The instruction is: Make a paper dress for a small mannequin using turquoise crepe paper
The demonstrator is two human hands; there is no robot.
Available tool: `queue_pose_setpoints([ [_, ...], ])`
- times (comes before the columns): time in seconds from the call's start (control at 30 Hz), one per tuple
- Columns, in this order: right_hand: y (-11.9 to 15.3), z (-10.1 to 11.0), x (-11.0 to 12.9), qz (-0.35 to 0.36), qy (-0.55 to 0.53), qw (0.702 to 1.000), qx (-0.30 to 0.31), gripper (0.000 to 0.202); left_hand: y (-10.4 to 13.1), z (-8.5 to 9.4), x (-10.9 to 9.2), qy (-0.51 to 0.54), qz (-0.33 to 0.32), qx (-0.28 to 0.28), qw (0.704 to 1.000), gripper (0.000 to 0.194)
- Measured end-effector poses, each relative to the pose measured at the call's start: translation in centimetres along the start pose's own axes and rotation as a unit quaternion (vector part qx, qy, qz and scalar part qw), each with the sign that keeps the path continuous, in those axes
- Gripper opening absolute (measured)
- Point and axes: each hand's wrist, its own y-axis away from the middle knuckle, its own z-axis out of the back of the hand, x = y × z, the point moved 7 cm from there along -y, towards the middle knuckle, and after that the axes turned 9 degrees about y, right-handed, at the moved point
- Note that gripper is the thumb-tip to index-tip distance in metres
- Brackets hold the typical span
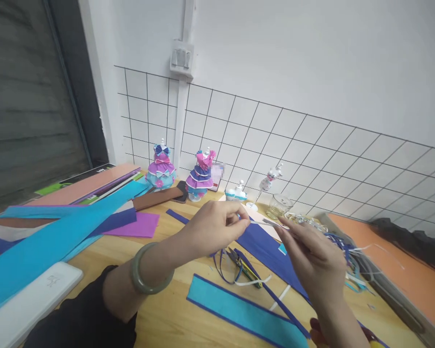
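Note:
Above the middle of the table, my left hand (pixel 221 224) is closed in a pinch on one end of a thin white strip (pixel 256 222). My right hand (pixel 313 256) pinches its other end between thumb and fingers, where a small grey piece shows at the fingertips; I cannot make out what it is. Below the hands lie a dark blue strip of fabric or paper (pixel 264 251), a yellow-and-black cutting tool (pixel 252 273) partly covered by narrow strips, and a turquoise band with dark blue edges (pixel 235 304).
Coloured sheets (pixel 76 227) and a white power bank (pixel 39 299) are at left. Small dress forms in layered skirts (pixel 161 169) stand at the back near a glass jar (pixel 279 205). Tangled strips (pixel 358 266) lie at right beside an orange-lined tray (pixel 391 256). Wire grid (pixel 257 125) lines the wall.

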Motion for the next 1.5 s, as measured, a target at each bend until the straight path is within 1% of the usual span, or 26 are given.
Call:
queue_pose_setpoints([
  [0.07, -0.5, -1.1, 0.0, -0.015, -0.009, 1.0, 0.0, 0.015, -0.4, 1.0, 0.3, -0.01, -0.006, -0.026, 1.0, 0.016],
  [0.17, -1.1, -3.0, -0.2, -0.038, -0.027, 0.999, 0.009, 0.008, -1.1, 2.5, 0.5, -0.049, -0.038, -0.079, 0.995, 0.015],
  [0.27, -1.5, -4.8, -0.6, -0.068, -0.026, 0.997, 0.015, 0.012, -1.9, 3.3, 1.1, -0.077, -0.049, -0.116, 0.989, 0.014],
  [0.33, -1.5, -5.6, -1.0, -0.093, -0.028, 0.995, 0.014, 0.015, -2.3, 3.6, 1.4, -0.094, -0.067, -0.142, 0.983, 0.013],
  [0.4, -1.5, -6.1, -1.4, -0.115, -0.04, 0.992, 0.012, 0.017, -2.6, 3.8, 1.4, -0.111, -0.099, -0.166, 0.975, 0.012],
  [0.53, -1.2, -6.6, -2.1, -0.15, -0.073, 0.986, 0.013, 0.02, -2.6, 3.8, 1.2, -0.145, -0.17, -0.206, 0.953, 0.009],
  [0.6, -1.1, -6.7, -2.3, -0.163, -0.08, 0.983, 0.01, 0.021, -2.5, 3.7, 1.0, -0.152, -0.199, -0.217, 0.943, 0.008],
  [0.7, -1.1, -6.9, -2.6, -0.175, -0.083, 0.981, 0.007, 0.025, -2.4, 3.5, 1.0, -0.153, -0.216, -0.223, 0.938, 0.009],
  [0.93, -1.0, -7.3, -3.1, -0.203, -0.083, 0.976, 0.01, 0.028, -2.7, 3.1, 1.7, -0.117, -0.206, -0.209, 0.949, 0.009],
  [1.1, -1.0, -7.6, -3.1, -0.215, -0.075, 0.974, 0.012, 0.03, -2.8, 3.1, 1.9, -0.114, -0.232, -0.217, 0.941, 0.01],
  [1.5, -0.9, -7.5, -3.0, -0.215, -0.061, 0.975, -0.008, 0.032, -2.9, 3.1, 1.9, -0.122, -0.237, -0.217, 0.939, 0.011],
])
